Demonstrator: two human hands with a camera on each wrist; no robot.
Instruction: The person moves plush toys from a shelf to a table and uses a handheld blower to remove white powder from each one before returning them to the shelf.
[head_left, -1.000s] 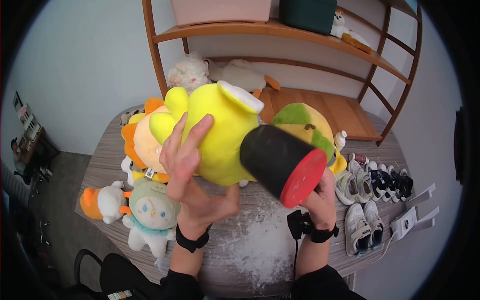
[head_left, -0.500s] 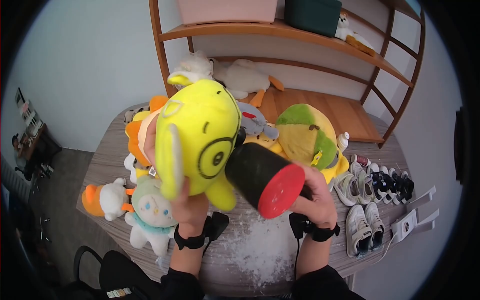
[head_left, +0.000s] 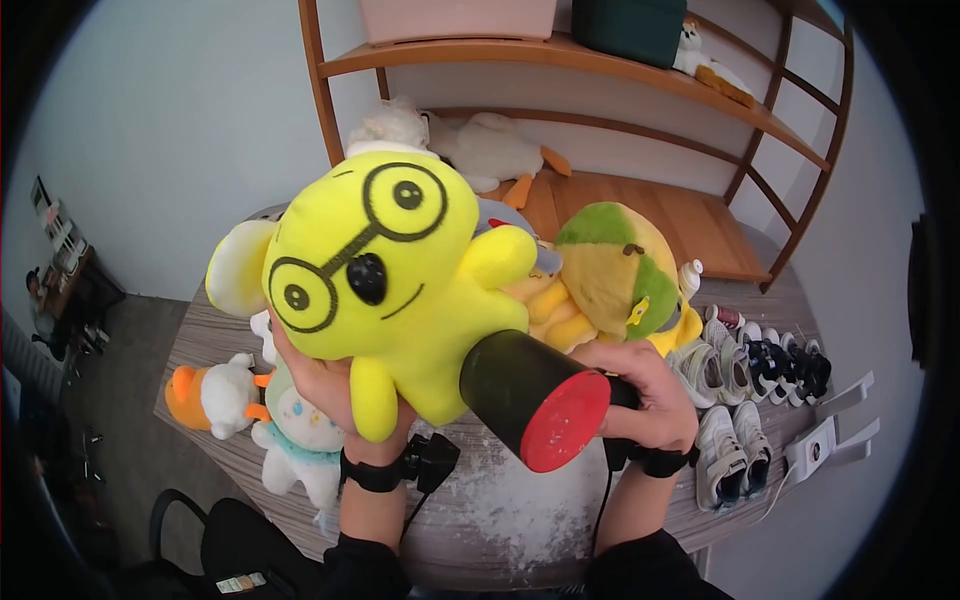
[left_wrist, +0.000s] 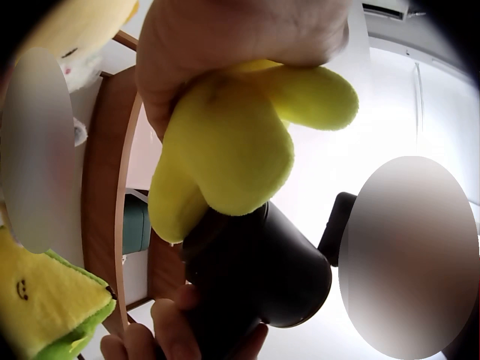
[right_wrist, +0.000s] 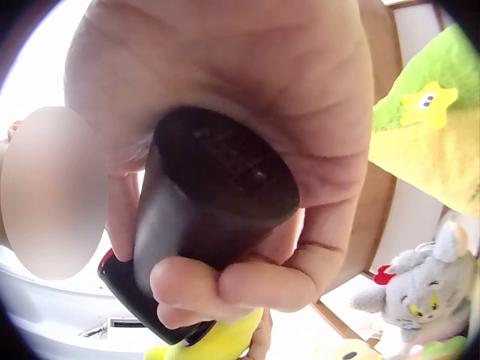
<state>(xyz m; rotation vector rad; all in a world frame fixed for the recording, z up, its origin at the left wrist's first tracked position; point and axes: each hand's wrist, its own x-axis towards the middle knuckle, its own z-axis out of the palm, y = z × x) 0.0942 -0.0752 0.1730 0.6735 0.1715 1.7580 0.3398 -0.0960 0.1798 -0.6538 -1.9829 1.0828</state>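
Note:
A bright yellow koala plush (head_left: 425,275) with stitched round glasses and a black nose faces me, tilted, above the table. My left hand (head_left: 320,385) grips it from behind and below, most of its fingers hidden by the toy. My right hand (head_left: 650,395) holds a black handled device (head_left: 505,375) with a barrel-shaped body and a round red end (head_left: 566,422). Its far end meets the lower side of the koala's body. In the right wrist view, my fingers wrap round the handle (right_wrist: 217,172). The left wrist view shows the barrel (left_wrist: 270,262) right against the yellow plush (left_wrist: 232,150).
White fluff-like bits (head_left: 530,510) lie scattered over the wooden table. Several plush toys stand around, among them a green-hooded one (head_left: 300,425), an orange-and-white one (head_left: 225,395) and a green-and-yellow one (head_left: 610,265). Shoes (head_left: 722,455) and a white device (head_left: 815,445) sit right, before a wooden shelf (head_left: 660,225).
The koala has turned from its back round to its face, with my left hand now gripping it from beneath. My right hand and the black device have moved lower.

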